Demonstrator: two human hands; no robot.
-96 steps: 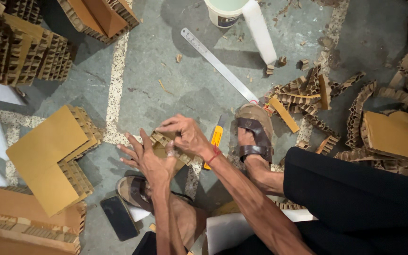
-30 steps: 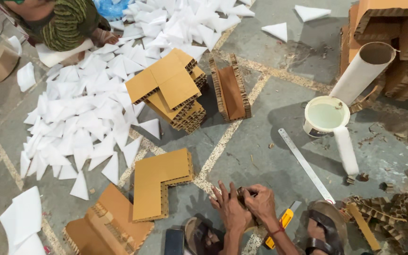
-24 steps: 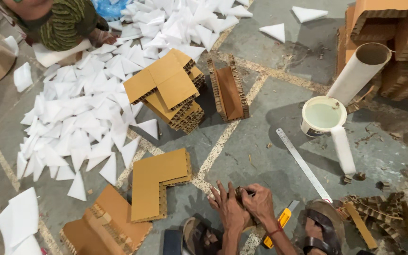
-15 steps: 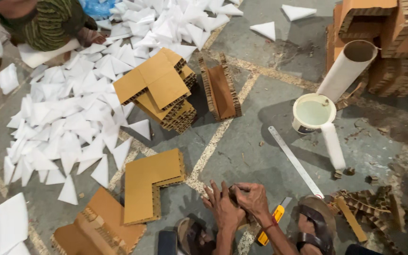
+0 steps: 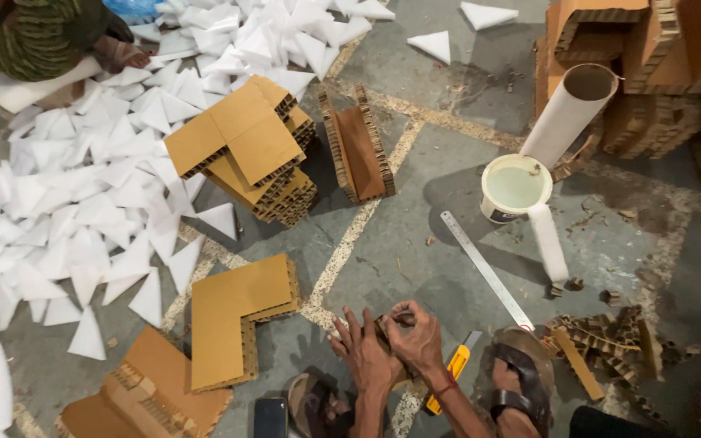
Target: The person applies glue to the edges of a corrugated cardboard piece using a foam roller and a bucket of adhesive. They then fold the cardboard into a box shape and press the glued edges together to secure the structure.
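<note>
Cardboard piece (image 5: 384,331): small corrugated brown scrap, held low over the concrete floor (image 5: 448,146) at the near centre, between both hands. Left hand (image 5: 364,354): fingers spread, palm against the piece from the left, supporting it. Right hand (image 5: 417,334): fingers curled closed over the top of the piece, grip tight on it; red thread at the wrist.

Yellow utility knife (image 5: 451,371): on the floor just right of the right hand. Metal ruler (image 5: 486,269): lying diagonally, far-left to near-right, beyond the knife. Sandalled foot (image 5: 521,388): near right, beside the knife. Second sandal (image 5: 311,402) and dark phone (image 5: 269,418): near edge, left of the hands.

L-shaped cardboard block (image 5: 237,316): flat on the floor, left of the hands. Stack of L-shaped blocks (image 5: 245,150): farther off, centre left. White tub (image 5: 515,186) holding pale liquid: right of centre, with a white tube (image 5: 547,242) touching its near rim. Cardboard tube (image 5: 568,113): leaning behind the tub. White paper triangles (image 5: 83,186): scattered widely at left. Corrugated offcuts (image 5: 610,341): heap at near right. Another person (image 5: 34,32): seated at far left, partly in view.
</note>
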